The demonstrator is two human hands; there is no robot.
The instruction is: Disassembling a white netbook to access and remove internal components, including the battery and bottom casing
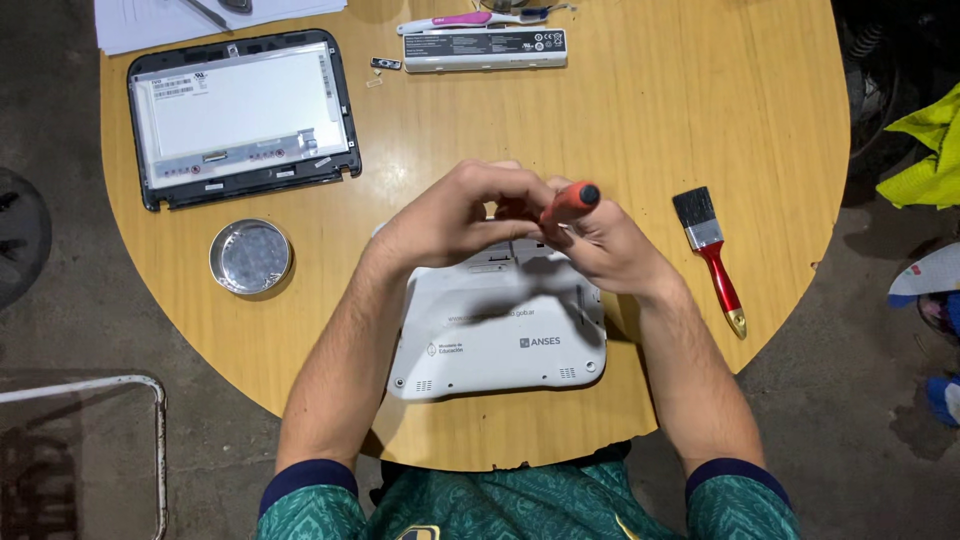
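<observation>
Over the round wooden worktop (640, 120), head view only: both hands meeting above the far edge of a small white laptop base (497, 335) lying underside up near the front rim. Right hand (605, 245) closed in a grip around an orange-handled screwdriver (572, 200), black cap end up, tip hidden behind the fingers. Left hand (450, 215) curled in against it, fingers bent, pinching something at the tip or steadying it; cannot tell which, no object visible between the fingertips. Risk, as a judgement: tip hidden and hands crowded, so a slip could gouge the white shell or drop a small screw onto the floor; round metal tin (250, 257) sits well apart at left, a long carry for loose parts. Detached screen panel (243, 118) in black frame at far left, face down, pale rectangular stickers along its top and right edges. Long white battery pack (485, 48) at far centre, dark rectangular label across its face. Grey printed marks on the base, low centre. Red-handled paintbrush (712, 255) at right, untouched.
</observation>
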